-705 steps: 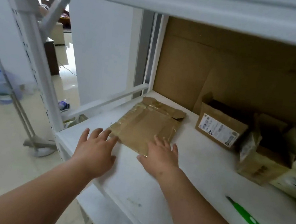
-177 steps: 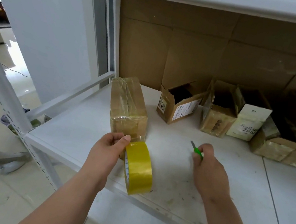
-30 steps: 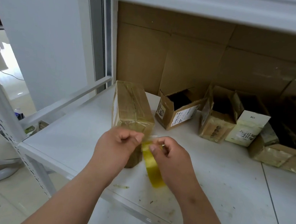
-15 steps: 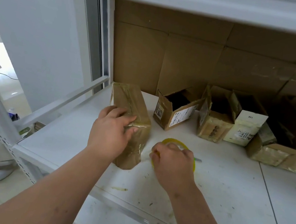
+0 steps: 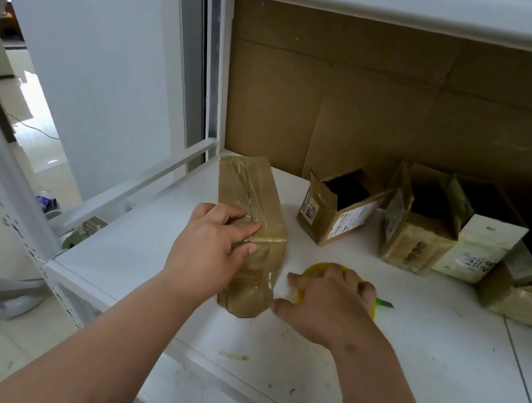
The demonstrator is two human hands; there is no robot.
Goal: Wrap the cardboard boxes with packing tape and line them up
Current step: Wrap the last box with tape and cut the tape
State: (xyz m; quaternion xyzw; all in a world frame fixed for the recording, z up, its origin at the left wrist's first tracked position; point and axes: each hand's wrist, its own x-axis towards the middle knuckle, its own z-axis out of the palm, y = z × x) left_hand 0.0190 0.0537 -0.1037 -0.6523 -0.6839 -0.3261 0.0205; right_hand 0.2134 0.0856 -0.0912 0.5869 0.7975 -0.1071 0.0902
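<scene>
So the taped-up box (image 5: 250,219) is standing on the white shelf (image 5: 157,248), over toward its left end, long side running away from the camera, glossy tape all over the top and the near end. Left hand (image 5: 209,248) is laid on the near top corner of it, fingers spread over the top and the thumb down on the front face, pressing rather than gripping as far as I can see. Right hand (image 5: 325,302) is just to the right of the box, palm down on top of the yellow tape roll (image 5: 315,268), which lies flat on the shelf; fingers are curved over the roll, thumb stuck out toward the bottom corner of the box, almost touching it. The hands are apart, one on each thing. A green cutter (image 5: 383,303) pokes out from behind the right hand, lying on the shelf. Further back there's an open box with a label (image 5: 334,212) tipped on its side, then another open brown box (image 5: 418,231), a white-flapped box (image 5: 485,247), and some more taped cardboard (image 5: 522,301) at the right edge. Flattened cardboard sheets (image 5: 340,92) line the back of the shelf. Floor off to the left has a grey stand base (image 5: 5,297) on it.
</scene>
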